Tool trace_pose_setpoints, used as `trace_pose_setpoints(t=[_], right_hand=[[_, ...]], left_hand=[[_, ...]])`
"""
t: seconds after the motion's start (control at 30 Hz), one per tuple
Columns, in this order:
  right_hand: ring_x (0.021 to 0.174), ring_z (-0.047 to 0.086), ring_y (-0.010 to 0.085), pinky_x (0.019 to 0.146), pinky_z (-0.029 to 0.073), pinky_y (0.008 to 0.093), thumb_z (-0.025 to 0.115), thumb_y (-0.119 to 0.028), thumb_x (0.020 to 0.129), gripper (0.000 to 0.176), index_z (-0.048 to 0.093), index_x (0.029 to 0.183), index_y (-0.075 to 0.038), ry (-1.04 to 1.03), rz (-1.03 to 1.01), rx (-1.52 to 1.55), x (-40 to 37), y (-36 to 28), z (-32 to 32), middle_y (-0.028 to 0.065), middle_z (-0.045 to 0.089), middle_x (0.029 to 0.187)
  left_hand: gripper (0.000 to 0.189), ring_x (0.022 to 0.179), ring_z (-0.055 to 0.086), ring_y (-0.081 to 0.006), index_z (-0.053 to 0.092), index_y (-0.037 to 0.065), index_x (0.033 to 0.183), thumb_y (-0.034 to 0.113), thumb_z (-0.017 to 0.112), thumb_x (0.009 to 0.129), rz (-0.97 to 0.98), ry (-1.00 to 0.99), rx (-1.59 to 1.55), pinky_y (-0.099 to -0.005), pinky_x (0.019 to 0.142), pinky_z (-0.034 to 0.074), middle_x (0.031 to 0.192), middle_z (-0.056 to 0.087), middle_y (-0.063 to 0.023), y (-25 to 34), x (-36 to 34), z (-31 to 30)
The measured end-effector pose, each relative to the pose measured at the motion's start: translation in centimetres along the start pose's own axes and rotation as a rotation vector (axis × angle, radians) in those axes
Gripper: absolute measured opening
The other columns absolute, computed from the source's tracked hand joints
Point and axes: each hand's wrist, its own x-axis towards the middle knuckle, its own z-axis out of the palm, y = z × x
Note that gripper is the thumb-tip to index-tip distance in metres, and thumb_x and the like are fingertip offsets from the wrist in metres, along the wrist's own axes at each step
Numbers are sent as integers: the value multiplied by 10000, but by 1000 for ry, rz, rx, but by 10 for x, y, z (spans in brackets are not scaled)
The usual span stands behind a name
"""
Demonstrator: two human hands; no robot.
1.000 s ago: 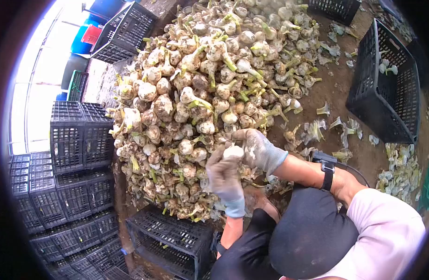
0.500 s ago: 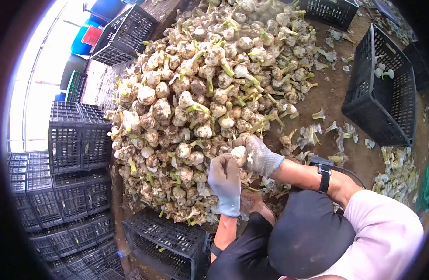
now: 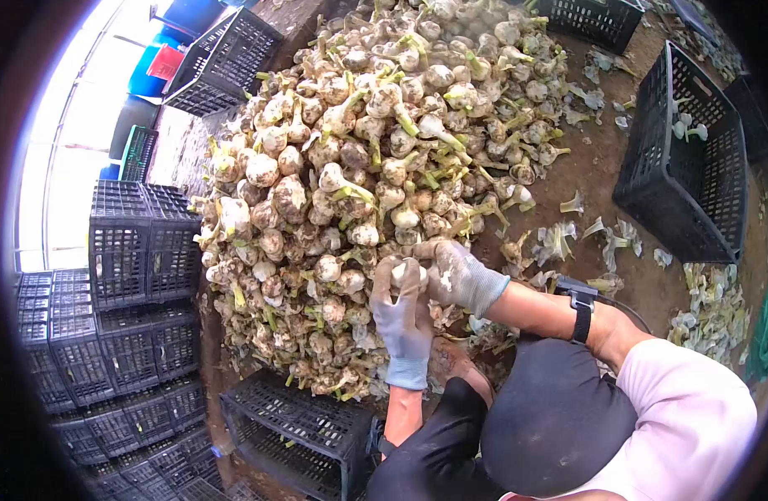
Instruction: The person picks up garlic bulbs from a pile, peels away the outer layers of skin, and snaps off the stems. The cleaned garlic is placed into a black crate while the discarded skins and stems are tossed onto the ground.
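Note:
Grey work gloves cover both hands, which meet at the near edge of a large heap of garlic bulbs (image 3: 334, 179). Between them is one pale garlic bulb (image 3: 411, 276), largely hidden by the fingers. My left hand (image 3: 402, 321) grips it from below with curled fingers. From the right, my right hand (image 3: 461, 278) presses its bent fingers and thumb against the same bulb. The bulbs in the heap are dirt-stained, many with short green or yellow stem stubs.
A black crate (image 3: 684, 159) at right has a few white bulbs inside. Another crate (image 3: 296, 434) lies near my legs. Stacked crates (image 3: 142, 242) line the left side. Peeled skins (image 3: 555, 244) litter the soil, and a green net (image 3: 766, 334) lies far right.
My left hand has risen slightly and its fingers now cover more of the bulb. The right hand has turned a little around it and moved slightly. The heap looks the same.

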Motion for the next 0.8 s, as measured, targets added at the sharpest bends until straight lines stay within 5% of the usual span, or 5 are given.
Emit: trace_pose_setpoints(t=[0.37, 0.43, 0.5, 0.67, 0.8], right_hand=[[812, 647, 111, 714, 531, 273, 669, -156, 795, 293, 640, 1052, -17, 31, -45, -400, -6, 11, 7, 71, 700, 896], [792, 659, 149, 713, 549, 313, 643, -172, 839, 267, 631, 1045, -2, 39, -88, -307, -8, 1, -10, 88, 693, 886], [758, 673, 205, 690, 574, 348, 611, -169, 875, 251, 611, 1046, 15, 124, 195, 1368, 4, 7, -41, 117, 677, 911], [686, 654, 191, 551, 538, 262, 548, -216, 917, 209, 629, 953, -27, 1017, -566, -68, -111, -123, -165, 109, 665, 916], [1188, 499, 267, 1020, 386, 419, 592, -77, 795, 478, 547, 1266, -145, 1548, -298, -1769, -148, -137, -236, 129, 557, 1263]], left_hand=[[112, 960, 573, -228, 671, 75, 836, 5, 682, 749, -93, 263, -179, -347, 799, 490, 1006, 604, -78, 0, 1, 13], [109, 894, 573, -190, 651, 58, 837, 158, 613, 860, -905, 208, -763, -286, 722, 496, 988, 602, -75, 7, 5, -6], [267, 808, 593, -182, 657, 47, 856, 271, 521, 908, -1027, 76, -1386, -301, 683, 501, 894, 627, -94, -23, -26, -15], [251, 689, 614, -285, 657, 46, 799, 276, 566, 839, -741, -700, -85, -399, 653, 494, 767, 647, -160, -69, -116, -39], [124, 890, 611, -310, 667, 89, 806, 207, 656, 769, -336, -649, 719, -397, 749, 493, 950, 645, -143, -61, -146, -62]])
